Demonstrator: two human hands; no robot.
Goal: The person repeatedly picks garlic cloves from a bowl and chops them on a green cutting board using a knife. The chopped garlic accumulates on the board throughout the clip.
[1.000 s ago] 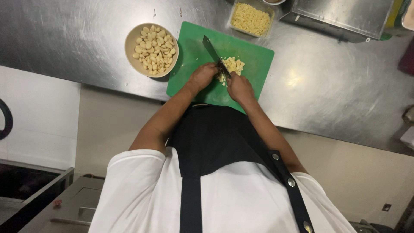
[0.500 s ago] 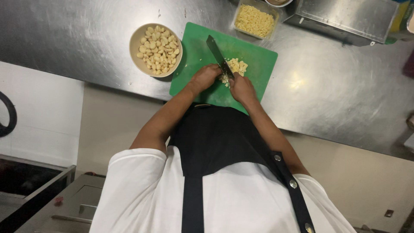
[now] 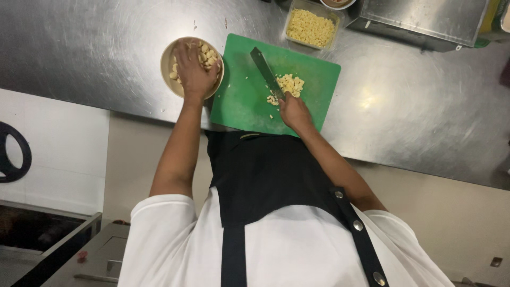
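Gripping the knife (image 3: pixel 265 72) right hand (image 3: pixel 294 110); left hand (image 3: pixel 192 69) spread open in bowl (image 3: pixel 166 58).

Stretching across the upper view: brushed steel counter (image 3: pixel 414 106), catching a bright patch of glare right of centre. Sitting at its far edge: clear rectangular tub (image 3: pixel 311 27), holding finely chopped pale-yellow bits. Peeking in just beyond the tub: rim of a small round bowl (image 3: pixel 338 3), contents cut off. Standing to the right of the tub: closed steel box (image 3: pixel 425 21). Showing at the top right corner: yellow-green object (image 3: pixel 491 24), too cropped to identify. Hanging below the counter on the left: black ring-shaped object (image 3: pixel 13 154) against a white panel (image 3: pixel 53 154). Running underneath, bottom left: grey metal ledge (image 3: pixel 69 250).
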